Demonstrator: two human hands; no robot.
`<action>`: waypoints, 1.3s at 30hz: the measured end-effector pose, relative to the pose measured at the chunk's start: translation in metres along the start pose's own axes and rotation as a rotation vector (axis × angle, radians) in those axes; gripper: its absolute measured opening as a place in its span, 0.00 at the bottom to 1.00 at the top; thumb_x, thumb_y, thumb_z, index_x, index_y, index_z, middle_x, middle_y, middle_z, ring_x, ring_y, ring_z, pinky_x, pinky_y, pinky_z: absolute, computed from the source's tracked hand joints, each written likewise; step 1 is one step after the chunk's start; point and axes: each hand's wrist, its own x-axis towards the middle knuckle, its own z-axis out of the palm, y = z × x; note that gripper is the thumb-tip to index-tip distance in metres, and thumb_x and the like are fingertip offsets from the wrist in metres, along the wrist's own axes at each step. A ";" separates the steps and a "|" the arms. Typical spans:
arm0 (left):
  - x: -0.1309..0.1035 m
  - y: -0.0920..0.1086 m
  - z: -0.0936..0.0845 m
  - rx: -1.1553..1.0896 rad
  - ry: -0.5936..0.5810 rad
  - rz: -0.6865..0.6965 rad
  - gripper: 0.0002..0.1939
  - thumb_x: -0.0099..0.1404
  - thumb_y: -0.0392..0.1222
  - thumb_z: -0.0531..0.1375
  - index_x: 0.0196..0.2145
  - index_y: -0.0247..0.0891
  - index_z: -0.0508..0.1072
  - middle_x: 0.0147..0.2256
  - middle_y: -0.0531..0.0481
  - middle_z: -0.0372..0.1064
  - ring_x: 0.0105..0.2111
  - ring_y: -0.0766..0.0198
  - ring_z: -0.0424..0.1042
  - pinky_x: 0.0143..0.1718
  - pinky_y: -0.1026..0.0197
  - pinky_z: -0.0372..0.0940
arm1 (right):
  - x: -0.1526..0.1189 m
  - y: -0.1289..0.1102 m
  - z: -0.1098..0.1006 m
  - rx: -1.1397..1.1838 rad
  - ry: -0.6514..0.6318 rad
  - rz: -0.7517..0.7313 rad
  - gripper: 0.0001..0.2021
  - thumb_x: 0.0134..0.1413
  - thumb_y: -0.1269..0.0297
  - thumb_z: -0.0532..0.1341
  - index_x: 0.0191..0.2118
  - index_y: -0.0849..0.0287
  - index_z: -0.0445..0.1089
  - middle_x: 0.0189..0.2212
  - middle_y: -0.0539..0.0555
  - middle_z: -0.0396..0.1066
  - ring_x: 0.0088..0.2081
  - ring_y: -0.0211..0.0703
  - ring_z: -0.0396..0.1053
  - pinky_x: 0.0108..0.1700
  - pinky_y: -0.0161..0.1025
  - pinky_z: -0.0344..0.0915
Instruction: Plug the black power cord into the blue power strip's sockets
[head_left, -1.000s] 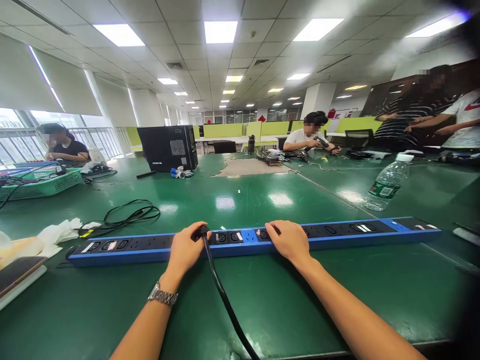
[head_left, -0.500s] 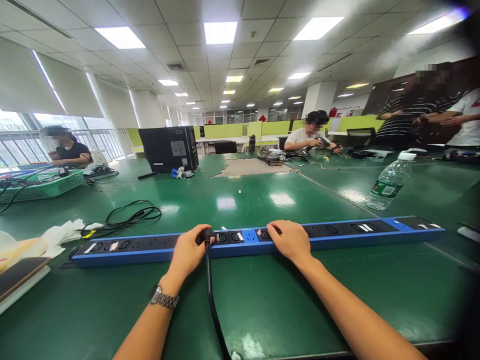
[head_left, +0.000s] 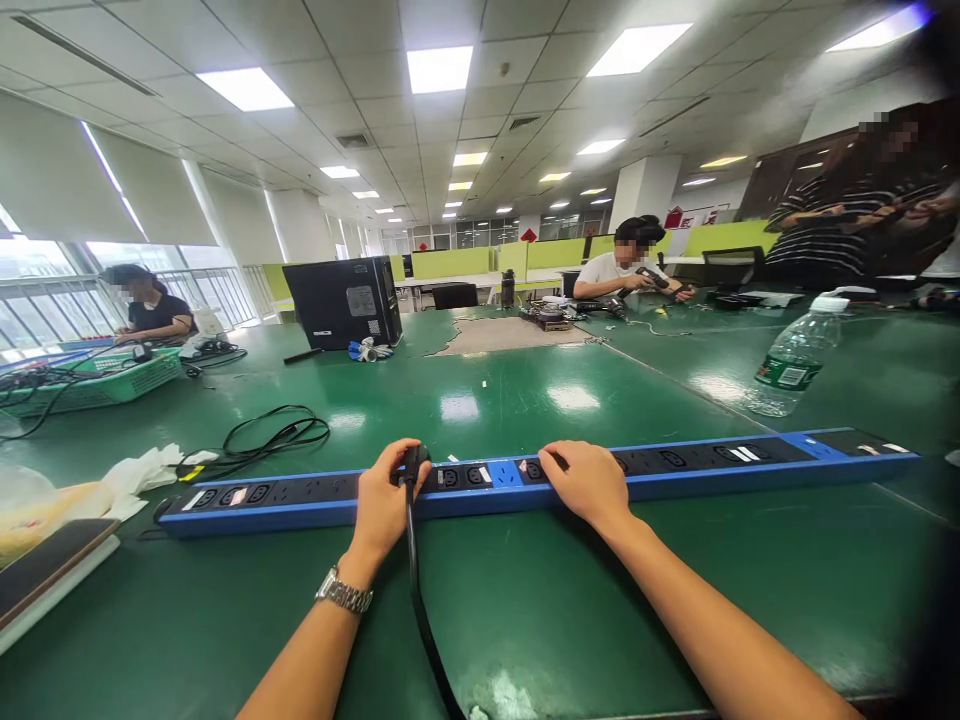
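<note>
A long blue power strip (head_left: 262, 517) with black socket panels lies across the green table in front of me. My left hand (head_left: 384, 508) pinches a black power plug (head_left: 412, 464) over the strip's sockets, left of the middle. Whether its pins sit in a socket is hidden. From the plug, a thick black cord (head_left: 421, 590) runs down toward the near table edge. Farther right, my right hand (head_left: 591, 484) grips the strip from above, thumb and fingers curled around its body. The sockets beneath that hand are covered.
A plastic water bottle (head_left: 796, 358) stands behind the strip's right part. At the left are a coiled black cable (head_left: 281, 432), a phone-like dark slab (head_left: 56, 560) and a green basket (head_left: 146, 378). A black computer case (head_left: 341, 303) stands farther back. Several people are around the table.
My left hand and the plug have tilted and shifted slightly left relative to the strip. My right hand keeps its place on the strip. The whole view has shifted a little.
</note>
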 end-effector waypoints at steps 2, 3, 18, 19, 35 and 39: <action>0.002 0.012 0.008 -0.086 0.050 0.022 0.16 0.64 0.50 0.59 0.47 0.39 0.70 0.42 0.47 0.76 0.41 0.61 0.75 0.46 0.60 0.68 | 0.000 0.000 0.000 -0.005 -0.003 -0.004 0.18 0.61 0.57 0.50 0.36 0.55 0.77 0.38 0.52 0.78 0.42 0.47 0.71 0.47 0.43 0.59; 0.003 0.018 0.013 -0.101 0.050 0.032 0.16 0.65 0.50 0.59 0.47 0.39 0.70 0.42 0.47 0.76 0.41 0.61 0.75 0.46 0.60 0.68 | 0.000 0.000 0.000 -0.007 -0.005 -0.006 0.18 0.61 0.58 0.50 0.37 0.55 0.77 0.38 0.52 0.78 0.42 0.47 0.71 0.47 0.43 0.59; 0.006 0.060 0.096 0.306 -0.225 0.098 0.16 0.69 0.48 0.55 0.51 0.41 0.70 0.34 0.45 0.78 0.34 0.55 0.76 0.36 0.59 0.66 | -0.001 0.001 0.001 -0.028 0.016 -0.029 0.16 0.62 0.59 0.51 0.36 0.55 0.76 0.37 0.53 0.78 0.41 0.46 0.71 0.46 0.42 0.59; 0.005 0.059 0.096 0.314 -0.229 0.116 0.15 0.69 0.48 0.55 0.51 0.41 0.70 0.34 0.45 0.78 0.34 0.56 0.76 0.36 0.59 0.66 | -0.001 0.001 0.001 -0.028 0.016 -0.026 0.16 0.61 0.59 0.51 0.36 0.55 0.76 0.37 0.53 0.78 0.40 0.46 0.71 0.46 0.42 0.59; 0.008 0.057 0.085 0.258 -0.267 0.075 0.13 0.66 0.42 0.58 0.48 0.39 0.72 0.38 0.45 0.78 0.37 0.56 0.75 0.39 0.58 0.66 | -0.001 -0.001 -0.002 -0.023 0.005 -0.018 0.16 0.61 0.59 0.51 0.37 0.56 0.76 0.38 0.53 0.78 0.41 0.46 0.71 0.46 0.42 0.58; 0.006 0.059 0.087 0.285 -0.277 0.115 0.11 0.64 0.39 0.60 0.45 0.39 0.74 0.38 0.45 0.77 0.39 0.55 0.75 0.42 0.57 0.66 | -0.001 -0.002 -0.001 -0.024 0.002 -0.015 0.16 0.62 0.59 0.51 0.37 0.56 0.76 0.38 0.53 0.78 0.41 0.46 0.71 0.46 0.42 0.58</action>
